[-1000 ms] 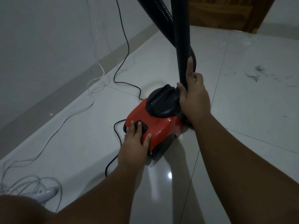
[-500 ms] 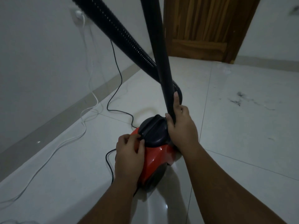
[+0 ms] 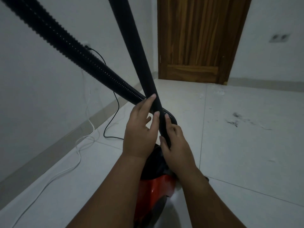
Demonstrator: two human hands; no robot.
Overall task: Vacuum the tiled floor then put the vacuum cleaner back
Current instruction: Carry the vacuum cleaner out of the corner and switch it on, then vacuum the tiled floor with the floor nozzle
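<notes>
A red vacuum cleaner [image 3: 154,190] with a black top sits on the white tiled floor [image 3: 246,153], mostly hidden under my forearms. Its smooth black wand [image 3: 131,40] rises steeply toward the top of the view. A ribbed black hose [image 3: 69,46] crosses behind the wand to the upper left. My right hand [image 3: 176,145] grips the wand low down. Just above it, my left hand [image 3: 141,129] reaches in from the left, its fingers against the wand where the hose crosses; how far they wrap is hidden.
Dark dust and hair scraps [image 3: 236,120] lie on the tiles at right. A black power cord [image 3: 113,112] and white cables [image 3: 79,150] trail along the left wall's skirting. A wooden door [image 3: 202,38] stands shut at the back; a wall socket [image 3: 279,37] is right of it.
My left hand left the vacuum's red body and rose to the wand above my right hand. The view tilted upward, showing more of the door.
</notes>
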